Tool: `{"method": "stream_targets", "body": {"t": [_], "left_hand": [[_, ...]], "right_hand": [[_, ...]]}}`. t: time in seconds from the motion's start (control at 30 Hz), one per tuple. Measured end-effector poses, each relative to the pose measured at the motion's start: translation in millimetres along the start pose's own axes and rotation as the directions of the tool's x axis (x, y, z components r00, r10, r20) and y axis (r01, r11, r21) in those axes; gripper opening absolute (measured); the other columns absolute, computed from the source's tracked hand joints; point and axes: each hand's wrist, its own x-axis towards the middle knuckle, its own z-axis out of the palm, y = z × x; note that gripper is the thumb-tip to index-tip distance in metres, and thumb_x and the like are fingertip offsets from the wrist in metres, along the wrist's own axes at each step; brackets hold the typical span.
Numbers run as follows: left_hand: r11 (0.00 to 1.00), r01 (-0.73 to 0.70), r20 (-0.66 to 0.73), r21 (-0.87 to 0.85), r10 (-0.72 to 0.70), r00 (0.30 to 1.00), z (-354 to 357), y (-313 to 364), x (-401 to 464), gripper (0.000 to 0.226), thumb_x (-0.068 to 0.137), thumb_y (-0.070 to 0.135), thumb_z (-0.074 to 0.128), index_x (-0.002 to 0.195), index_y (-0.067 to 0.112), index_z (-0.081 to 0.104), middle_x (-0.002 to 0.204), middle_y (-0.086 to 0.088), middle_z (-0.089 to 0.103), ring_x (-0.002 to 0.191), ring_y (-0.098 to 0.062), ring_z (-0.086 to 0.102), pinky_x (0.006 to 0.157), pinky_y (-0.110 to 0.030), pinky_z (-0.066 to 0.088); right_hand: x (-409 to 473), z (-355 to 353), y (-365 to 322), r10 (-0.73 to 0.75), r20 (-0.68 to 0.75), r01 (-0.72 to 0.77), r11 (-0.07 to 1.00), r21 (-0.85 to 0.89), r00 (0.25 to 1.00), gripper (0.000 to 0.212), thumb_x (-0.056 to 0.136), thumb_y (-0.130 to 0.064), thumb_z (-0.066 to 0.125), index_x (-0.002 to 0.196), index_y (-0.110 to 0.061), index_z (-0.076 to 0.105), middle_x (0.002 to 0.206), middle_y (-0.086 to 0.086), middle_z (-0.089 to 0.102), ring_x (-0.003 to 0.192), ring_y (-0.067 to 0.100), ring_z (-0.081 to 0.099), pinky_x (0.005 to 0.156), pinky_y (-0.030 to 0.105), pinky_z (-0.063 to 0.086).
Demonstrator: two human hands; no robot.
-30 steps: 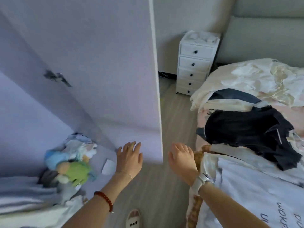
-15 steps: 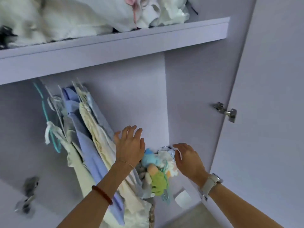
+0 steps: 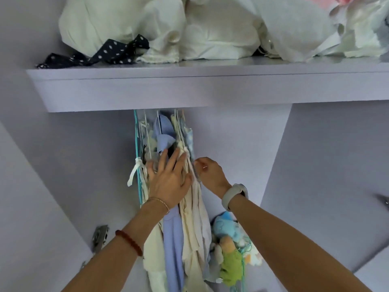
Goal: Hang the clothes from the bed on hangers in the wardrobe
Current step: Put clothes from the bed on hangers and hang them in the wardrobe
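Note:
Inside the lilac wardrobe a tight row of clothes on hangers hangs below the shelf: cream, pale blue and white garments. My left hand lies flat with straight fingers on the hanging clothes, fingertips pushed in among the hangers. My right hand is just right of the row, its fingers curled at the edge of the outermost garment; what they pinch is hidden. A teal hanger with a white tie hangs at the row's left end. The bed is out of view.
The shelf above carries a heap of white bedding and a dark dotted strip of cloth. Soft toys, blue and green, lie at the wardrobe bottom right of the clothes. A metal door hinge sits at the lower left.
My view swung from the bed and floor up into the wardrobe. Both hands rose from open air to the hanging clothes; the left now presses on them, the right reaches their right edge.

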Motion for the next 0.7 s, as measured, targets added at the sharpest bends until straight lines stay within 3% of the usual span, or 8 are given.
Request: {"method": "stream_targets", "body": {"t": [0.13, 0.2, 0.3, 0.4, 0.5, 0.6, 0.7], "left_hand": [[0.999, -0.011, -0.007, -0.041, 0.011, 1.0, 5.4, 3.3, 0.9, 0.056, 0.08, 0.032, 0.035, 0.126, 0.01, 0.056, 0.132, -0.008, 0.054, 0.123, -0.038, 0.046, 0.092, -0.064, 0.032], [0.999, -0.024, -0.014, -0.044, 0.024, 1.0, 8.4, 2.7, -1.3, 0.054, 0.08, 0.028, 0.035, 0.127, 0.012, 0.056, 0.133, -0.008, 0.054, 0.124, -0.036, 0.046, 0.095, -0.062, 0.031], [0.999, -0.036, -0.004, -0.034, 0.036, 0.999, 10.2, 3.3, -1.8, 0.052, 0.081, 0.027, 0.034, 0.126, 0.018, 0.057, 0.134, -0.008, 0.052, 0.125, -0.034, 0.046, 0.097, -0.06, 0.031], [0.999, -0.038, 0.02, -0.032, 0.039, 0.999, 9.9, 5.9, 0.3, 0.051, 0.082, 0.027, 0.033, 0.127, 0.022, 0.056, 0.135, -0.008, 0.051, 0.126, -0.035, 0.045, 0.097, -0.061, 0.03], [0.997, -0.068, 0.023, -0.043, 0.069, 0.997, 12.3, 8.6, 3.1, 0.05, 0.083, 0.028, 0.034, 0.128, 0.023, 0.053, 0.136, -0.009, 0.051, 0.125, -0.037, 0.045, 0.1, -0.06, 0.027], [0.996, -0.066, 0.05, -0.06, 0.069, 0.996, 15.0, 14.2, 6.4, 0.049, 0.082, 0.028, 0.034, 0.124, 0.021, 0.058, 0.134, -0.01, 0.052, 0.124, -0.04, 0.045, 0.095, -0.065, 0.03], [0.995, -0.033, 0.083, -0.093, 0.041, 0.996, 14.7, 26.0, 7.8, 0.05, 0.084, 0.03, 0.032, 0.125, 0.019, 0.058, 0.137, -0.012, 0.049, 0.127, -0.041, 0.04, 0.094, -0.068, 0.029]], "right_hand": [[20.6, 3.9, 9.7, 0.098, 0.014, -0.098, 0.995, 0.02, 0.995, 0.014, 0.092, -0.013, 0.047, 0.088, -0.005, 0.057, 0.079, 0.006, 0.056, 0.077, 0.019, 0.051, 0.066, 0.024, 0.042], [24.8, 1.6, 15.0, 0.069, -0.054, -0.07, 0.997, -0.013, 0.996, 0.013, 0.09, -0.005, 0.04, 0.087, -0.006, 0.052, 0.072, 0.004, 0.05, 0.072, 0.021, 0.048, 0.055, 0.022, 0.037], [33.1, -7.1, 20.2, 0.016, -0.104, -0.026, 0.994, -0.102, 0.994, 0.018, 0.096, -0.014, 0.036, 0.098, -0.004, 0.052, 0.07, 0.005, 0.05, 0.07, 0.025, 0.048, 0.062, 0.029, 0.038], [39.3, -16.0, 23.7, -0.057, -0.15, 0.016, 0.965, -0.261, 0.987, 0.029, 0.099, -0.025, 0.03, 0.091, -0.003, 0.048, 0.068, 0.009, 0.048, 0.07, 0.029, 0.047, 0.062, 0.035, 0.038], [35.4, -24.5, 25.1, -0.145, -0.255, 0.059, 0.946, -0.317, 0.956, 0.036, 0.1, -0.023, 0.029, 0.108, 0.003, 0.051, 0.079, 0.02, 0.057, 0.07, 0.029, 0.048, 0.062, 0.036, 0.039], [28.3, -39.1, 25.8, -0.167, -0.382, 0.087, 0.972, -0.219, 0.909, 0.035, 0.099, -0.022, 0.031, 0.109, 0.004, 0.052, 0.064, 0.006, 0.049, 0.058, 0.021, 0.044, 0.059, 0.031, 0.035], [11.2, -63.4, 31.2, -0.17, -0.445, 0.112, 0.982, -0.154, 0.879, 0.028, 0.098, -0.018, 0.035, 0.094, -0.001, 0.056, 0.056, -0.008, 0.038, 0.051, 0.007, 0.037, 0.059, 0.029, 0.033]]}}
